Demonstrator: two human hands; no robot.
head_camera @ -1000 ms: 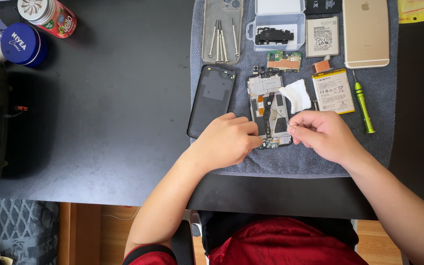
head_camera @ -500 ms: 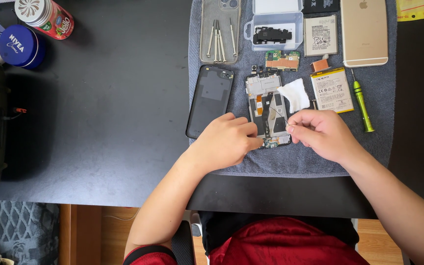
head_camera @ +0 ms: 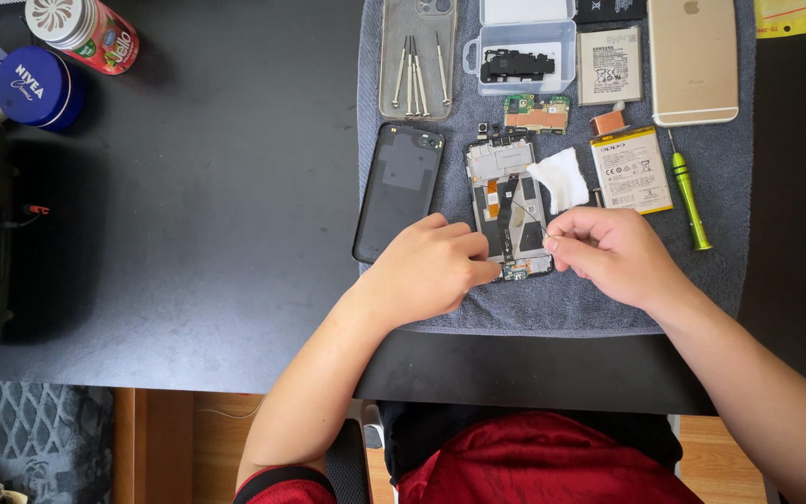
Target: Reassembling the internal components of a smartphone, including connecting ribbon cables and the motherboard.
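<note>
blue round tin (head_camera: 39, 86) far left | red can (head_camera: 86, 31) above it | white-labelled batteries (head_camera: 631, 170) right of opened phone

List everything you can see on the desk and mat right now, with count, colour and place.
opened phone: 1, black frame with exposed parts, mat centre, under both hands
back cover: 1, black, left of the opened phone
white cloth: 1, white, on the opened phone's upper right
clear case: 1, transparent, mat top left, holding thin metal tools
parts box: 1, clear, mat top centre
circuit board: 1, green and copper, below the parts box
batteries: 2, white-labelled, mat right
gold phone: 1, face down, mat top right
screwdriver: 1, green, mat right edge
grey mat: 1, on the black desk
blue tin: 1, desk top left
can: 1, red, desk top left
left hand: steadying the phone's lower edge
right hand: pinching a thin tool over the phone
</note>
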